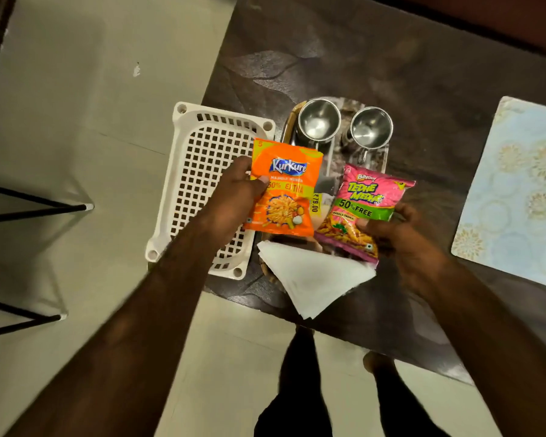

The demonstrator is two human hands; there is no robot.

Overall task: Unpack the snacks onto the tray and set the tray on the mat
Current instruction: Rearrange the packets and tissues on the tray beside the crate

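Note:
My left hand (234, 197) grips an orange Kurkure snack packet (286, 187) by its left edge, held above the tray (330, 159). In my right hand (401, 244) is a pink Bingo Tedhe Medhe packet (364, 209), gripped at its lower right corner over the tray's right side. The tray is a patterned one with a dark rim on the dark table (423, 74). Two steel cups (319, 121) (371, 129) stand at its far end, and a folded white napkin (316, 275) lies across its near end. The pale blue floral mat (517, 190) lies on the table to the right.
A white perforated plastic basket (202, 184) sits at the table's left edge, partly overhanging it. Black metal furniture legs (35, 209) stand on the pale floor at left. My legs (300, 373) show below the table's near edge.

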